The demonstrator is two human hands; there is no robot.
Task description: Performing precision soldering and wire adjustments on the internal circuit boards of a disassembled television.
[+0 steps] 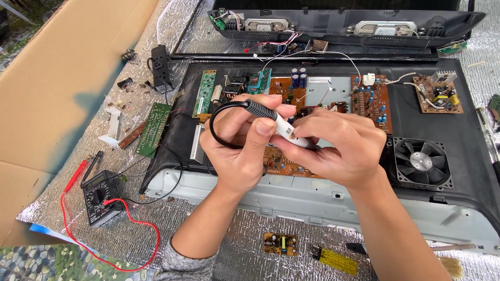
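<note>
Both my hands hold a white pen-shaped tool (285, 128) with a ribbed black strain relief and a looping black cable (219, 117). My left hand (242, 143) pinches its cable end between thumb and fingers. My right hand (338, 148) wraps the tip end, hiding the tip. The hands hover over a brown circuit board (284, 164) lying on the opened black back panel (458, 130) of a flat appliance.
A black multimeter (99, 196) with red and black leads lies at the left. A green board (153, 128) and a black fan (421, 162) flank the hands. Near the front edge sit a small board (280, 243), a yellow tool (336, 260) and a brush (448, 265).
</note>
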